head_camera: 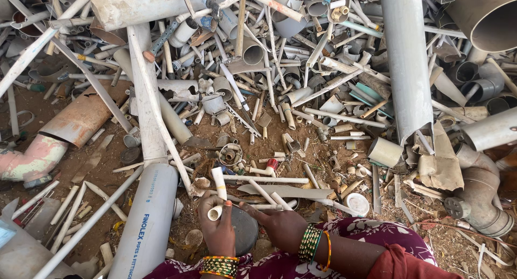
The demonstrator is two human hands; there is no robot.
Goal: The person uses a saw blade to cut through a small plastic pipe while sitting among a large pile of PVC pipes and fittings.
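Note:
My left hand [217, 227] grips a short cream plastic pipe piece [218, 183] that stands up out of the fist, with a small pipe ring [214, 213] at the fingers. My right hand [280, 225] rests just to the right, fingers pointing left toward the pipe, touching or close to a dark round disc [243, 230] on the ground. Both wrists carry green and gold bangles. Thin white pipe lengths [264, 179] lie on the dirt just beyond the hands.
A dense heap of broken grey and white plastic pipes surrounds me. A wide grey pipe [404, 63] runs down at the upper right, a large white pipe [146, 220] lies at the left, and a grey elbow fitting [479, 198] sits at the right. A patterned magenta garment [371, 236] covers my lap.

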